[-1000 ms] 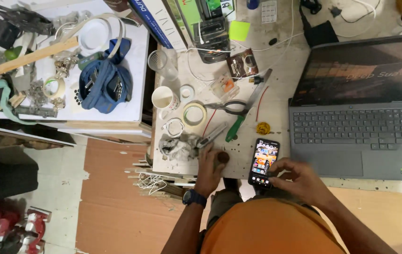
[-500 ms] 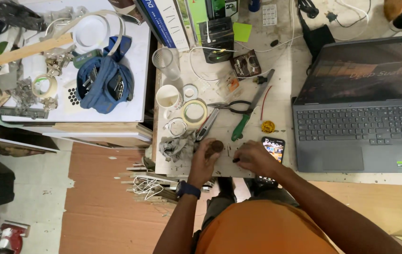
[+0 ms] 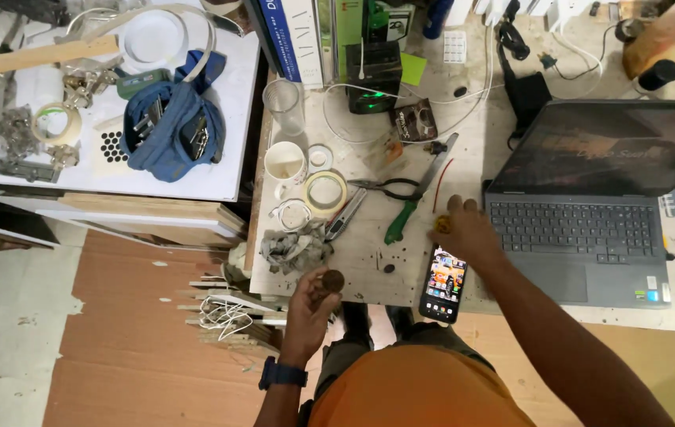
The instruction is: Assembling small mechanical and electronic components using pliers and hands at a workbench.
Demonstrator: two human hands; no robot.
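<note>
We hold a small round brown disc (image 3: 333, 280) pinched in the fingers of our left hand (image 3: 311, 299) at the workbench's (image 3: 369, 261) near edge, beside a crumpled grey rag (image 3: 296, 247). Our right hand (image 3: 468, 229) reaches out, fingers curled over a small yellow piece (image 3: 442, 225) between the green-handled pliers (image 3: 410, 194) and the laptop (image 3: 582, 213); whether it grips the piece we cannot tell. A lit phone (image 3: 444, 283) lies just below.

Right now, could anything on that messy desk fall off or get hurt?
Maybe. The lit black smartphone pokes over the pale worn desk's front edge, so a bump from the right hand could tip it off. The left hand holds a small round brown object near that edge; it might drop.
</note>
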